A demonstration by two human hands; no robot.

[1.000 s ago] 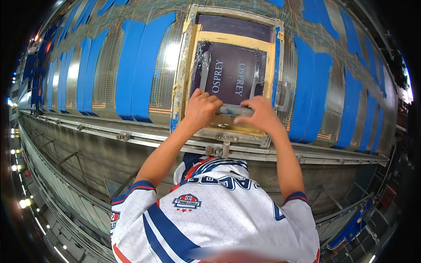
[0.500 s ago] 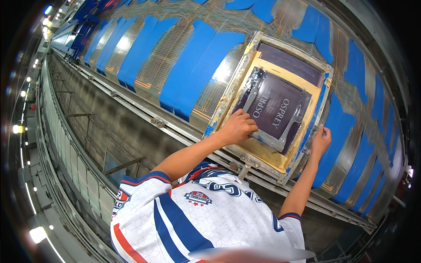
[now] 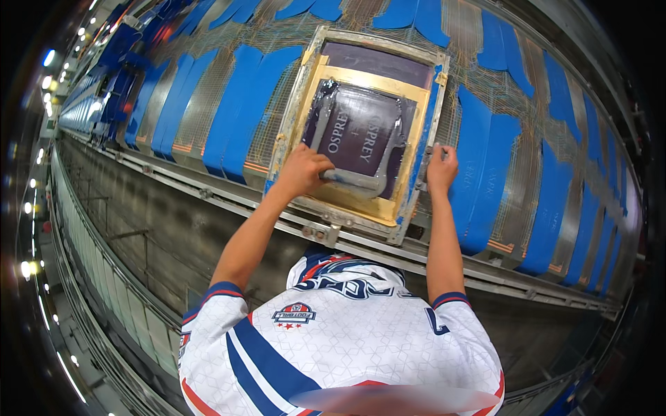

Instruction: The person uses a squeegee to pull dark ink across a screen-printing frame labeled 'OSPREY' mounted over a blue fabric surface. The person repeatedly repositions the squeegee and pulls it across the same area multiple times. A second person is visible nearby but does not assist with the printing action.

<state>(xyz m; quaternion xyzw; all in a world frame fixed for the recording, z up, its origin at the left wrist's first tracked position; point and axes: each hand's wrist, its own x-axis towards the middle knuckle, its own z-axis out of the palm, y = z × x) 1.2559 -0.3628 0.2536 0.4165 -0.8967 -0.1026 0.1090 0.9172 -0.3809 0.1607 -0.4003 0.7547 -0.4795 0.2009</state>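
A screen-printing frame (image 3: 437, 104) with yellow tape borders and a purple mesh (image 3: 378, 53) lies on the long table, pale lettering and smears of glossy wet ink showing on the mesh. My left hand (image 3: 305, 169) is closed on the left end of a grey squeegee (image 3: 350, 182), which lies across the near part of the mesh. My right hand (image 3: 442, 166) is closed on the handle at the frame's right side (image 3: 427, 156), partly hiding it.
Blue fabric pieces (image 3: 232, 111) lie in rows on the metal table (image 3: 274, 114) to both sides of the frame. A metal rail with fittings (image 3: 316, 232) runs along the near edge. Behind me, a railing and trough (image 3: 128, 225) show below left, with lights beyond.
A second ago both hands were at the squeegee; my right hand has since moved right onto the frame's side handle. My left hand stays on the squeegee. The view has swung and shifted.
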